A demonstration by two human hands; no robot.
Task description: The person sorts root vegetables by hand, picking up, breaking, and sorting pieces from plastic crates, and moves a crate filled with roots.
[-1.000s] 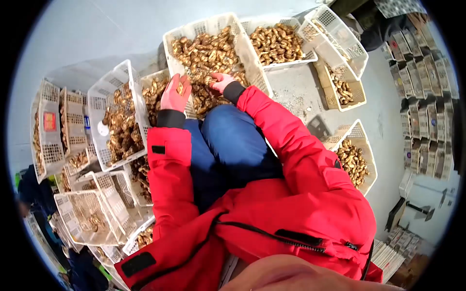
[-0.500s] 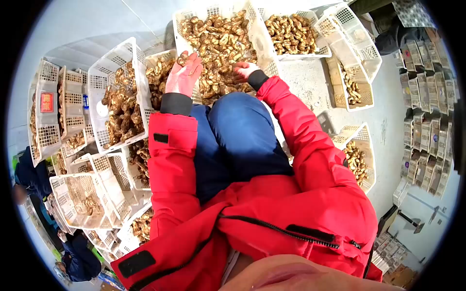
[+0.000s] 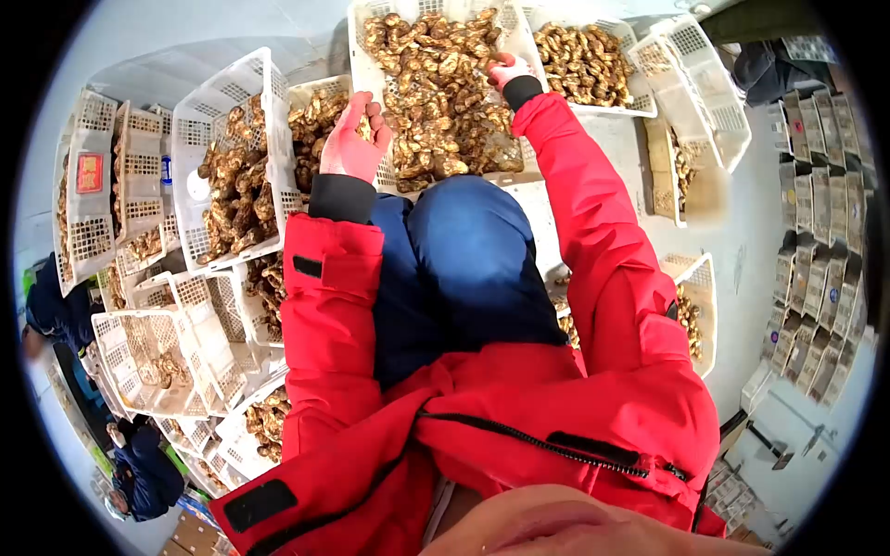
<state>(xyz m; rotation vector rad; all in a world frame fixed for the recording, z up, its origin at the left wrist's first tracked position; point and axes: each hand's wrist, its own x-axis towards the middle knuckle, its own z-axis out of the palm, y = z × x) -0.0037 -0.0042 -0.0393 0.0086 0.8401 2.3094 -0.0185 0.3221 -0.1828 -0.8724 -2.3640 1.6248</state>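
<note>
Brown and whitish mushrooms point(image 3: 436, 111) fill a large white crate point(image 3: 369, 11) in front of my knees. My left hand point(image 3: 352, 146) is raised at the crate's left side, palm turned up. Its fingers curl around a small mushroom point(image 3: 374, 109) near the fingertips. At the crate's right wall is my right hand point(image 3: 510, 69), its fingers bent and closed over the mushrooms. Whatever lies between those fingertips is too small and covered to make out.
More mushrooms lie in a tilted crate point(image 3: 271, 139) on the left and a crate point(image 3: 640, 104) at the upper right. Stacked crates point(image 3: 190, 315) stand at lower left. Two people in dark clothes, one bending point(image 3: 148, 473), are at the far left. Packed trays point(image 3: 816, 195) line the right.
My right hand has moved up and right to the crate's right wall, and its fingers have closed. My left hand's fingers have curled in around the mushroom. The view has shifted slightly.
</note>
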